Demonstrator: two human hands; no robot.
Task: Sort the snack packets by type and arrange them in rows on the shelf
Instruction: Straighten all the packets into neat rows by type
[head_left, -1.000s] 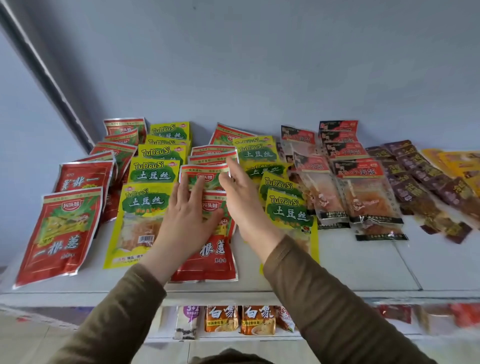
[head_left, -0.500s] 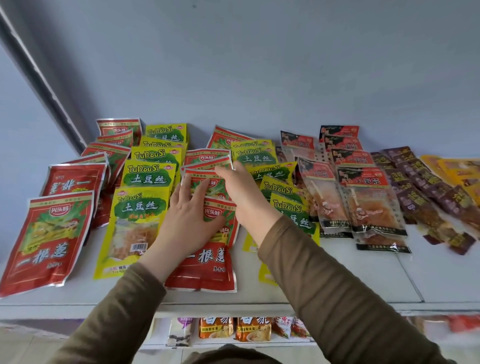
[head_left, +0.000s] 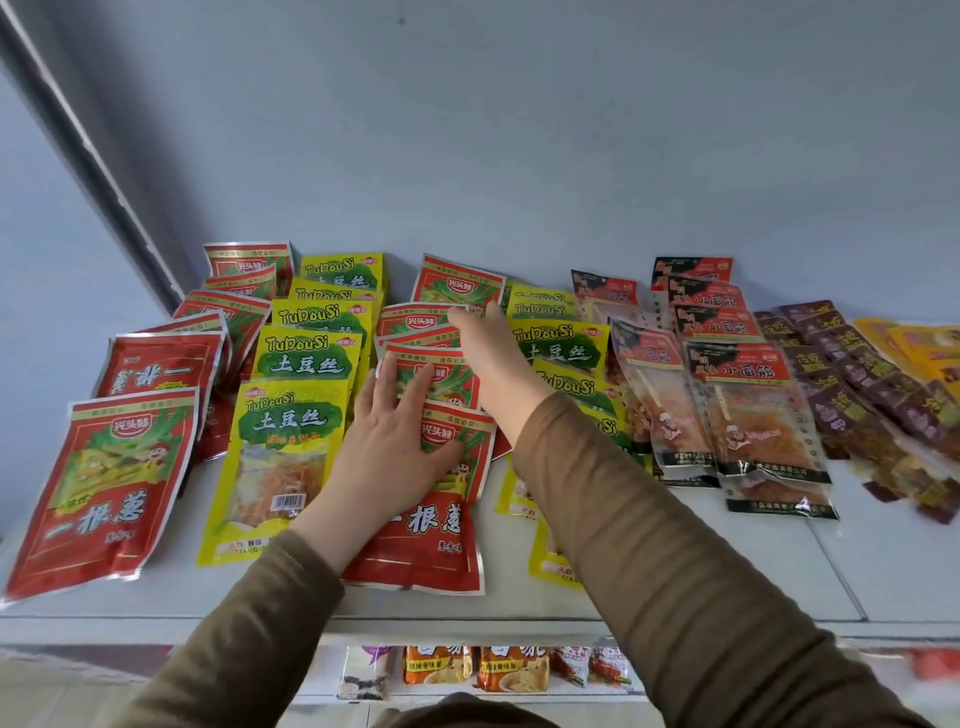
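Snack packets lie in overlapping rows on the white shelf (head_left: 701, 566). From the left come a red row (head_left: 98, 483), a yellow TuDouSi row (head_left: 291, 441), a middle red row (head_left: 431, 525) and a second yellow row (head_left: 558, 345). My left hand (head_left: 395, 447) presses flat on the front packets of the middle red row. My right hand (head_left: 488, 358) reaches past it, and its straight fingers touch the red packets at the back of that row (head_left: 457, 288). My right arm covers the front of the second yellow row.
Right of the yellow rows lie clear packets with red-and-black tops (head_left: 748, 415), then dark purple packets (head_left: 857, 384) and orange-yellow ones (head_left: 924, 348) at the far right. A blue wall stands close behind. A lower shelf (head_left: 467, 667) holds more packets.
My right hand has moved from the middle of the red row to its back packets. My left hand has stayed flat on the front packets. The view has tilted slightly.
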